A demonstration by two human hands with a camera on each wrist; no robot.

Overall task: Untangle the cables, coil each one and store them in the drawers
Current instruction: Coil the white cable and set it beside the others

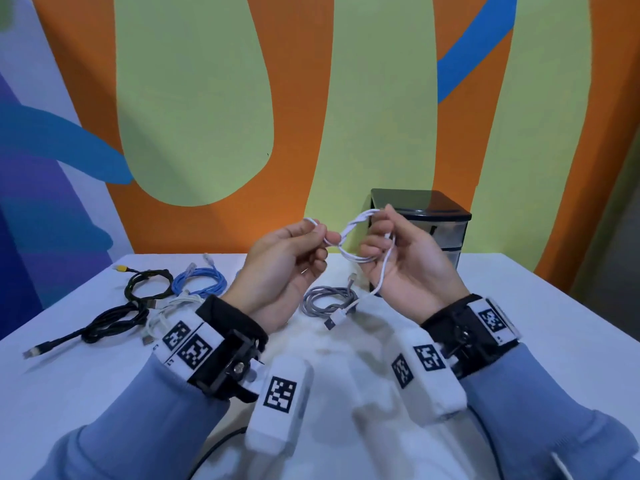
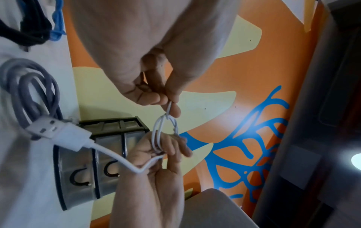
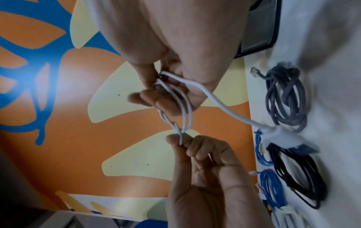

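Both hands are raised above the white table (image 1: 519, 306) and hold a thin white USB cable (image 1: 351, 233). My left hand (image 1: 311, 233) pinches one end of it between thumb and forefinger. My right hand (image 1: 381, 233) grips the small coil of loops (image 3: 183, 104) in its curled fingers. The cable's free end with the USB plug (image 1: 334, 320) hangs down from the right hand. In the left wrist view the plug (image 2: 54, 131) shows large in front. A small black drawer unit (image 1: 429, 223) with translucent drawers stands behind the right hand.
On the table lie a grey coiled cable (image 1: 325, 299), a blue coil (image 1: 201, 282), a black coil with a yellow plug (image 1: 145, 282), a black cable (image 1: 110, 320) and a white cable (image 1: 162, 313). A painted wall rises behind.
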